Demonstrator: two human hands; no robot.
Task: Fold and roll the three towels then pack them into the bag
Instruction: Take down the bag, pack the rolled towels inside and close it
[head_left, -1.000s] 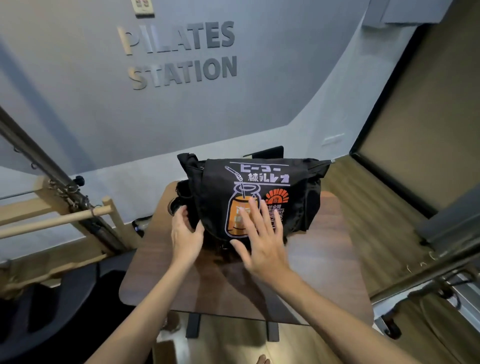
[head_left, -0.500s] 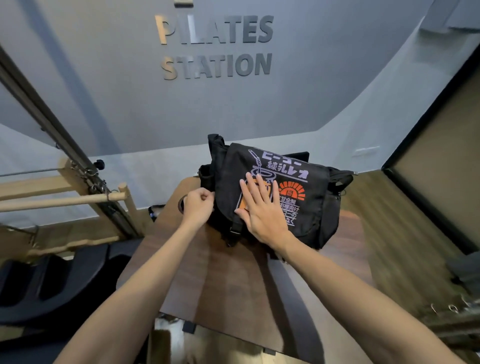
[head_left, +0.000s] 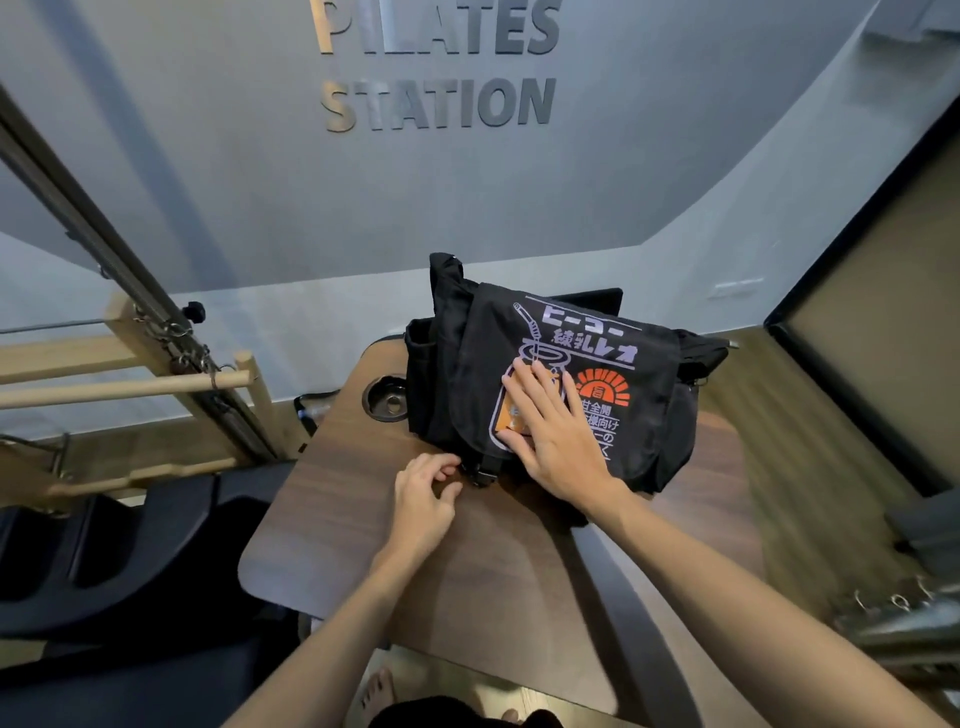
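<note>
A black messenger bag (head_left: 649, 395) with a white and orange print stands at the far side of the brown table (head_left: 337, 530), its flap down over the front. My right hand (head_left: 556, 441) lies flat and spread on the flap. My left hand (head_left: 423, 501) is at the flap's lower left corner, fingers curled by the black buckle (head_left: 480, 470); whether they grip it I cannot tell. No towels are visible.
A round black grommet hole (head_left: 387, 397) sits in the table left of the bag. Wooden and metal pilates equipment (head_left: 156, 379) stands to the left, black padding (head_left: 114, 545) below it. A grey wall with lettering rises behind.
My left hand has dropped from the bag's left side down to the buckle at the flap's lower edge. My right hand stays pressed flat on the flap. The view has shifted closer.
</note>
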